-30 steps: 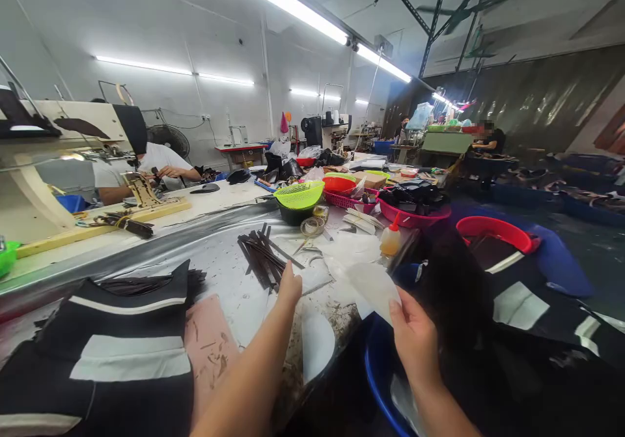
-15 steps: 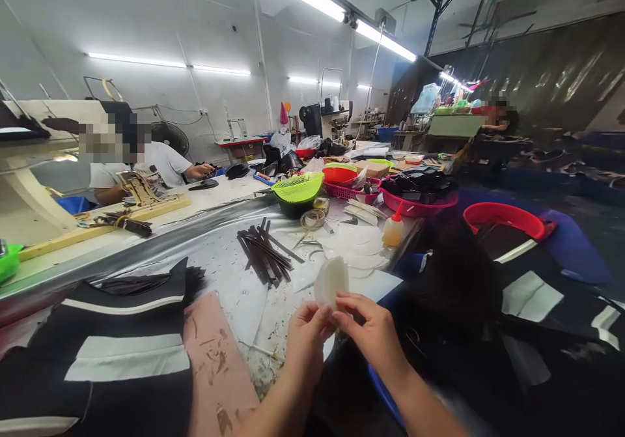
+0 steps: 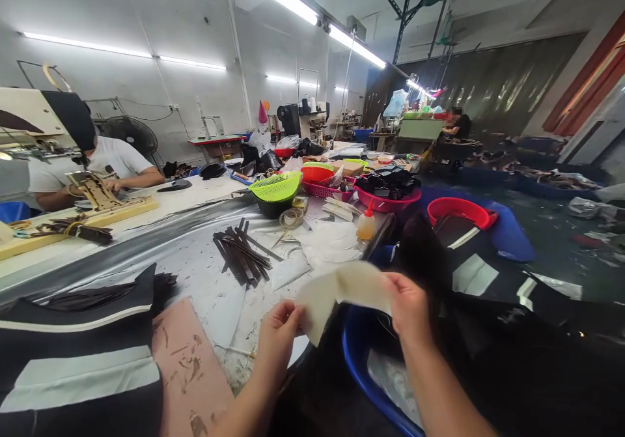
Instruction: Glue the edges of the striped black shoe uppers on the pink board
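Observation:
A curved off-white piece (image 3: 346, 282) is spread in an arch between my two hands, above the table's near edge. My left hand (image 3: 279, 333) pinches its left end between thumb and fingers. The right end is gripped by my right hand (image 3: 406, 303), over a blue tub (image 3: 354, 352). Behind the piece, thin white curved sheets (image 3: 332, 241) lie on the table near a glue bottle (image 3: 366, 224). A pile of dark strips (image 3: 240, 253) rests to the left.
Black fabric with white patches (image 3: 73, 323) and a pink board (image 3: 188, 365) lie at left. A red tub (image 3: 461, 210) stands right, baskets (image 3: 276, 187) further back. A person (image 3: 122, 163) sits at a sewing machine (image 3: 43, 121) at left.
My hands have moved apart, and the off-white piece, folded upright before, is now opened out between them. The view has turned to the right, showing more of the blue tub.

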Demonstrator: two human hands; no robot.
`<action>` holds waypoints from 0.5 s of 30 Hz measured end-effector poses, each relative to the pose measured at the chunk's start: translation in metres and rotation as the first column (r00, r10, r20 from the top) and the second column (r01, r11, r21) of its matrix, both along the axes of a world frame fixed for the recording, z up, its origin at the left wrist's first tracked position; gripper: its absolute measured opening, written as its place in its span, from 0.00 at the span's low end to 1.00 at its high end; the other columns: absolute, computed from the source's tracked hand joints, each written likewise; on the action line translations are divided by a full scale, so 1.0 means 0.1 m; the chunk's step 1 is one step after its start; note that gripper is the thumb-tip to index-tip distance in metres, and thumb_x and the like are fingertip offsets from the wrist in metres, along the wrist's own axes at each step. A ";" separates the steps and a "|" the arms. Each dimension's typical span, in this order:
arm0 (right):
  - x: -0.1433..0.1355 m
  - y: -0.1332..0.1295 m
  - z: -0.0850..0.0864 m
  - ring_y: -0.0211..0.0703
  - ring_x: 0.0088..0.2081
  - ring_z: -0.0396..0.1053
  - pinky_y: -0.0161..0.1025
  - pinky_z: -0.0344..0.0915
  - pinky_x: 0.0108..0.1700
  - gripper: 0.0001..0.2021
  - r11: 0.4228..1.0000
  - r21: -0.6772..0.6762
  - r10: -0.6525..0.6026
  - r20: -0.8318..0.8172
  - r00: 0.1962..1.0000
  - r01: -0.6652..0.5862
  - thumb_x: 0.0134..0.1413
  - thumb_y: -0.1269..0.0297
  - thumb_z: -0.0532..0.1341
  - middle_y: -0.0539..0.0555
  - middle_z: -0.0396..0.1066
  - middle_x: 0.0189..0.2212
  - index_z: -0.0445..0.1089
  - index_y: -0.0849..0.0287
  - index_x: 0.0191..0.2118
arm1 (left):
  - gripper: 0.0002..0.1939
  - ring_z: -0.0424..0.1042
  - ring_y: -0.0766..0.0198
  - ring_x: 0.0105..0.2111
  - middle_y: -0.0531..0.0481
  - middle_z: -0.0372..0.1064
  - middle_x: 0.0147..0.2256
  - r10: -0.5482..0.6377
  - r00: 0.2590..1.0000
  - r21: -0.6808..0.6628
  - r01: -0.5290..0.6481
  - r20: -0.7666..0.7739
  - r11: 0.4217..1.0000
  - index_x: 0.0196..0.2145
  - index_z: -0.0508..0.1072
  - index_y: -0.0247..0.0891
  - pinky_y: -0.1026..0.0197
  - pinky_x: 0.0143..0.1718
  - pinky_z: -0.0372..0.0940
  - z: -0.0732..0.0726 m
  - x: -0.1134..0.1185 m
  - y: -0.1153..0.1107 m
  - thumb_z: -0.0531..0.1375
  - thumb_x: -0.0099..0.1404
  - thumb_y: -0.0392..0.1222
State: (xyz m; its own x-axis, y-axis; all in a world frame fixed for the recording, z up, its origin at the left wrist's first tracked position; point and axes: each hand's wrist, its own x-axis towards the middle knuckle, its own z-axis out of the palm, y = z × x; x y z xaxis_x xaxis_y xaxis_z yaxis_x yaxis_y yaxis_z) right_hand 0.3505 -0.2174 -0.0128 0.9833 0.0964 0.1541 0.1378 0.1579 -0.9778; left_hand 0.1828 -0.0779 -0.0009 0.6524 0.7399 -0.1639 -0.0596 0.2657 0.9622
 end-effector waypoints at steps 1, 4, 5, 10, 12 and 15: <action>0.14 -0.11 0.00 0.37 0.18 0.62 0.34 0.60 0.20 0.11 0.987 0.055 -0.149 -0.069 0.986 0.153 0.31 0.58 0.63 0.47 0.66 0.14 0.69 0.61 0.21 | 0.22 0.62 0.69 0.20 0.55 0.63 0.18 -0.005 0.999 0.035 0.007 -0.043 0.999 0.19 0.68 0.34 0.64 0.23 0.63 -0.02 0.00 0.06 0.67 0.37 0.57; 0.42 -0.35 0.01 0.36 0.19 0.62 0.34 0.62 0.23 0.11 0.904 0.170 -0.365 -0.168 0.916 0.391 0.27 0.59 0.63 0.46 0.65 0.15 0.68 0.60 0.22 | 0.23 0.63 0.66 0.22 0.51 0.66 0.22 -0.071 0.985 0.094 0.086 -0.156 0.992 0.25 0.72 0.34 0.63 0.23 0.62 -0.13 0.16 0.24 0.65 0.39 0.57; 0.45 -0.39 0.01 0.37 0.21 0.63 0.35 0.63 0.25 0.12 0.911 0.191 -0.334 -0.174 0.926 0.364 0.26 0.59 0.64 0.46 0.67 0.17 0.68 0.59 0.23 | 0.23 0.65 0.64 0.23 0.50 0.67 0.22 -0.097 0.980 0.099 0.116 -0.174 0.988 0.27 0.73 0.34 0.61 0.23 0.62 -0.18 0.27 0.29 0.64 0.41 0.57; 0.34 -0.33 -0.02 0.45 0.23 0.68 0.40 0.66 0.27 0.19 0.971 0.223 -0.027 -0.248 0.968 0.084 0.22 0.53 0.67 0.49 0.68 0.17 0.68 0.58 0.25 | 0.18 0.65 0.45 0.44 0.40 0.70 0.33 -0.082 0.978 0.215 0.124 -0.194 0.969 0.30 0.73 0.34 0.51 0.39 0.63 -0.29 0.85 0.40 0.63 0.44 0.49; 0.32 -0.31 -0.06 0.45 0.23 0.68 0.40 0.65 0.26 0.20 0.986 0.169 0.058 -0.234 0.970 -0.018 0.24 0.51 0.67 0.50 0.68 0.17 0.69 0.59 0.25 | 0.17 0.54 0.46 0.56 0.38 0.68 0.44 -0.041 0.985 0.293 0.090 -0.169 0.952 0.33 0.73 0.35 0.53 0.49 0.58 -0.23 0.95 0.38 0.64 0.44 0.44; 0.33 -0.28 -0.15 0.44 0.23 0.67 0.39 0.64 0.25 0.20 0.983 -0.023 0.179 -0.130 0.975 -0.183 0.33 0.47 0.64 0.52 0.70 0.20 0.71 0.61 0.27 | 0.15 0.57 0.50 0.54 0.41 0.67 0.45 -0.097 0.985 0.336 0.141 -0.143 0.931 0.34 0.73 0.37 0.57 0.47 0.59 -0.12 0.96 0.29 0.62 0.48 0.45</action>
